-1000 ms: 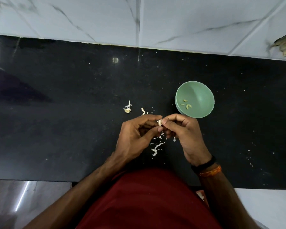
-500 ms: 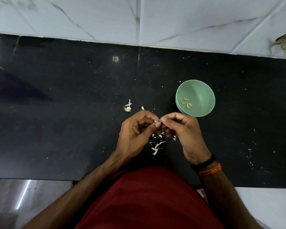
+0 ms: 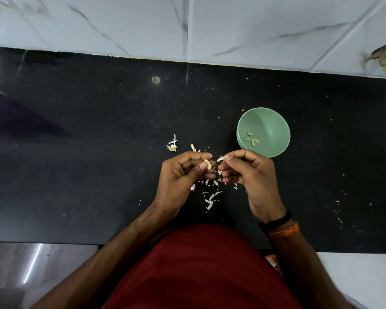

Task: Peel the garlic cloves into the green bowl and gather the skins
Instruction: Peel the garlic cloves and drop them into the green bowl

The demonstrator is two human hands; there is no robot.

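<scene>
Four peeled cloves (image 3: pixel 251 139) in one green bowl (image 3: pixel 274 123).

Left hand (image 3: pixel 183 175) pinches a garlic clove (image 3: pixel 208 163) between thumb and forefinger; right hand (image 3: pixel 247 172) just beside it pinches a strip of skin (image 3: pixel 221 158). Green bowl (image 3: pixel 274 121) with peeled cloves (image 3: pixel 252 140) sits on the black counter (image 3: pixel 98 130) right of centre. Loose skins (image 3: pixel 211 197) lie under the hands, toward the counter's near edge.

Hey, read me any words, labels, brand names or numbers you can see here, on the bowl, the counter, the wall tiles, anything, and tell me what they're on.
None: the round pale green plastic bowl, black stone counter, white marble-veined wall tiles and black and orange wristbands carry no readable text.
</scene>
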